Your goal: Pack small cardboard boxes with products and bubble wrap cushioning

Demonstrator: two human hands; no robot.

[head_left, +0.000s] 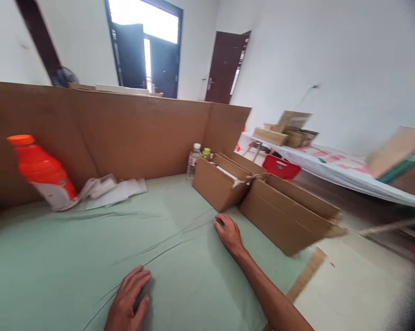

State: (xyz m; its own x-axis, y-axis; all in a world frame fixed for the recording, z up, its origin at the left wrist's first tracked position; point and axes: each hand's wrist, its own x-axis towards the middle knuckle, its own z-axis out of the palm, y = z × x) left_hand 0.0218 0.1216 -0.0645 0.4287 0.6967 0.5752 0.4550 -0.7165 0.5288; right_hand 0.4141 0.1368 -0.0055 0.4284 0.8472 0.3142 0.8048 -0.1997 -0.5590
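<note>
My left hand (pixel 127 301) lies flat on the pale green table cover (pixel 72 257) near the front edge, fingers stretched out, holding nothing. My right hand (pixel 228 232) rests farther out on the same cover, fingers curled down over a small dark thing I cannot make out. It sits just in front of two open cardboard boxes: a smaller one (pixel 217 186) with white sheets inside and a longer one (pixel 290 214) to its right at the table's edge.
A cardboard wall (pixel 124 133) stands along the back. An orange bottle (pixel 43 172) leans at the left beside crumpled white bags (pixel 112 191). A clear water bottle (pixel 193 161) and a green-capped bottle (pixel 206 152) stand behind the boxes. Another table (pixel 348 172) with boxes is at right.
</note>
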